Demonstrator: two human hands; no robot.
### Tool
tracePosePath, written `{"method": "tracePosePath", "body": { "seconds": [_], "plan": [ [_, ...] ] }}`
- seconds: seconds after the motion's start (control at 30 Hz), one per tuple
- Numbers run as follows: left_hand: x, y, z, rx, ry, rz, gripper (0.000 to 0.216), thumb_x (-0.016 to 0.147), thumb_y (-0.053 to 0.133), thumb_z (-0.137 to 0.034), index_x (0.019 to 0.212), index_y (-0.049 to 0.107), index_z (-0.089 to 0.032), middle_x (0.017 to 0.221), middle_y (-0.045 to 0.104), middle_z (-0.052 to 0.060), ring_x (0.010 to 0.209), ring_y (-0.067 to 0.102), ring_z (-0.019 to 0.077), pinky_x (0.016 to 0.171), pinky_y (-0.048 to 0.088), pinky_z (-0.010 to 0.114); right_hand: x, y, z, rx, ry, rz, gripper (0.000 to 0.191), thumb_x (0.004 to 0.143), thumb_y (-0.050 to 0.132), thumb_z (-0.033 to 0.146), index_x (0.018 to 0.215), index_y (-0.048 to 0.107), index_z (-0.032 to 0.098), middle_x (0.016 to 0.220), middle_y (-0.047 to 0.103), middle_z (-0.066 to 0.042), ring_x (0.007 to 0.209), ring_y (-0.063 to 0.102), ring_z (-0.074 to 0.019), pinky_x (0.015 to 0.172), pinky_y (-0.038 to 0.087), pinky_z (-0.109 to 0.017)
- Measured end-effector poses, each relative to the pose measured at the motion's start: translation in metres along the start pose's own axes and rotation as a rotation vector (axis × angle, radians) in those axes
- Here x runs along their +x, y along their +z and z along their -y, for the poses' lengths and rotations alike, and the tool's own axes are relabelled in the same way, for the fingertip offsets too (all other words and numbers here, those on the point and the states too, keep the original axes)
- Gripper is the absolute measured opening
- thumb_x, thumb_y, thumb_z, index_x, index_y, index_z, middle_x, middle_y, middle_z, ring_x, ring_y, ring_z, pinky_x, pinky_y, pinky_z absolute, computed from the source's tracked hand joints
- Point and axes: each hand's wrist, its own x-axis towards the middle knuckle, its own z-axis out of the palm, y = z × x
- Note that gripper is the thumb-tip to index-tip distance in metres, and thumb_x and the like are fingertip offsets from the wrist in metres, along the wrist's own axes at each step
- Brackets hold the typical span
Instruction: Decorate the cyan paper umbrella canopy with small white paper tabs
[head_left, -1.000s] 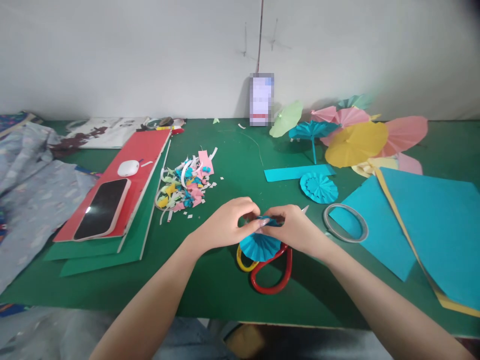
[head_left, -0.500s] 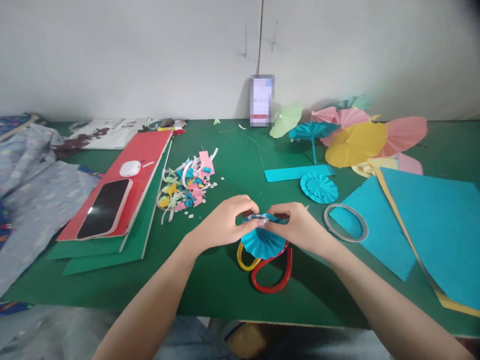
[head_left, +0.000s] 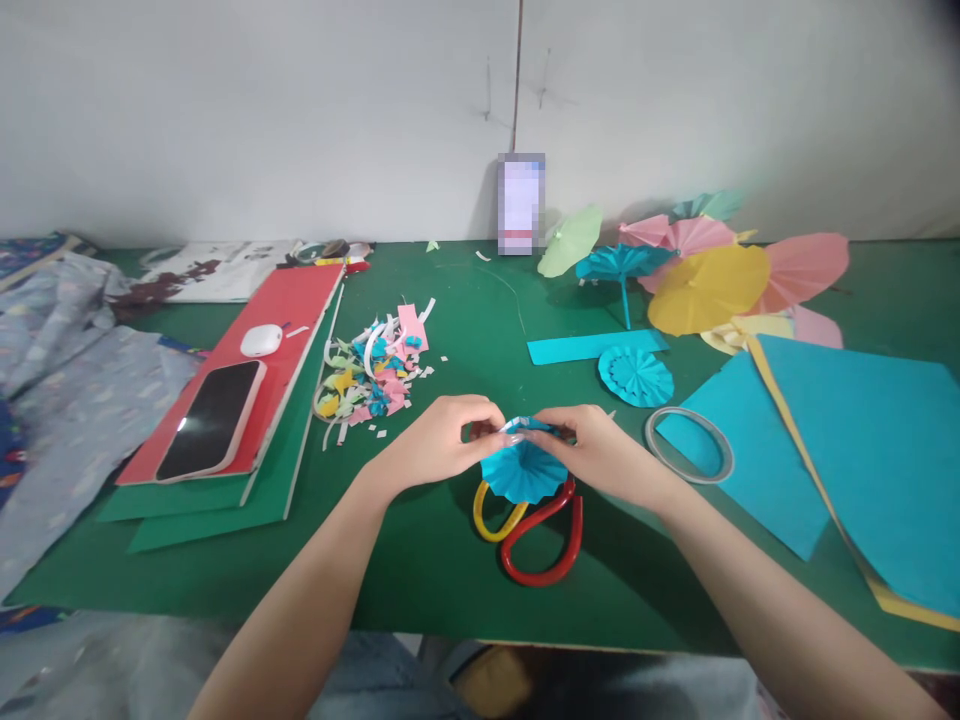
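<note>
Between my hands is a pleated blue paper disc (head_left: 525,473), pinched along its far edge. My left hand (head_left: 456,437) grips it from the left, thumb and fingers closed on the paper. On the right side my right hand (head_left: 592,443) pinches the same edge, the two thumbs close together. A narrow white strip shows at that edge by the fingertips. Scissors with one red and one yellow handle (head_left: 541,575) lie on the table beneath the disc, their blades hidden. Beyond my right hand rests a second pleated blue disc (head_left: 636,376), near a blue paper strip (head_left: 585,347).
A tape roll (head_left: 651,450) lies beside blue sheets (head_left: 862,440) at right. Paper umbrellas (head_left: 709,290) crowd the back right. Paper scraps (head_left: 382,370) are heaped left of centre. A dark phone (head_left: 211,420) and white case (head_left: 262,340) sit on red board (head_left: 307,290).
The blue disc has tipped up slightly in my fingers, showing more of its pleated face and the far rim. Both hands keep their pinch, nearly in place.
</note>
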Motion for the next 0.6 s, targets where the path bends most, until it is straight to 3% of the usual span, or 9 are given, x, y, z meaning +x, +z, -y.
{"method": "tracePosePath", "body": {
  "seconds": [0.27,0.6],
  "plan": [
    [-0.0016,0.0006,-0.0032,-0.020,-0.013,0.016,0.019,0.083,0.056,-0.033,0.071,0.054,-0.018,0.069,0.054,-0.002,0.062,0.050,0.0115,0.057,0.039,0.022,-0.0045,-0.0025,0.0084,0.001,-0.088,0.108,0.021,0.089,0.044,0.020,0.073,0.058,0.018,0.063,0.051,0.003,0.056,0.038,-0.0110,0.051,0.031,-0.023],
    [-0.0010,0.0040,-0.0026,0.015,-0.053,0.018,0.019,0.080,0.058,-0.031,0.067,0.054,-0.018,0.067,0.053,-0.002,0.060,0.048,0.0110,0.054,0.036,0.022,-0.0063,-0.0022,0.0101,0.001,-0.112,0.202,0.020,0.090,0.045,0.019,0.086,0.064,0.016,0.075,0.064,-0.002,0.061,0.048,-0.0124,0.055,0.036,-0.024]
  ]
}}
